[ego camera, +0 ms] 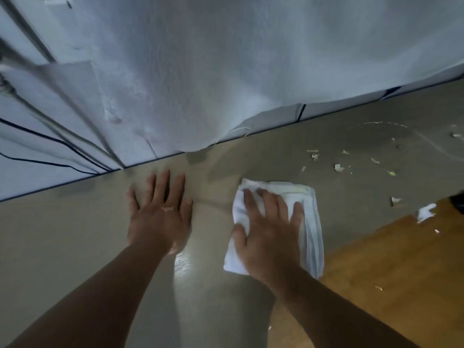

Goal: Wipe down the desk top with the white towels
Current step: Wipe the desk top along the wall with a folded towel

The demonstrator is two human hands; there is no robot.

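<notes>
The right hand [268,237] pressed flat on the folded white towel [312,229], fingers straight and spread. The towel lay on the beige tabletop [75,234]. The left hand [160,214] rested flat just beside it, fingers wide, holding nothing.

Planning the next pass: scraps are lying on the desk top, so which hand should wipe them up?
Right. The right hand presses flat on the white towel, and the scraps lie just beyond it on that side. The left hand rests bare on the desk top.
</notes>
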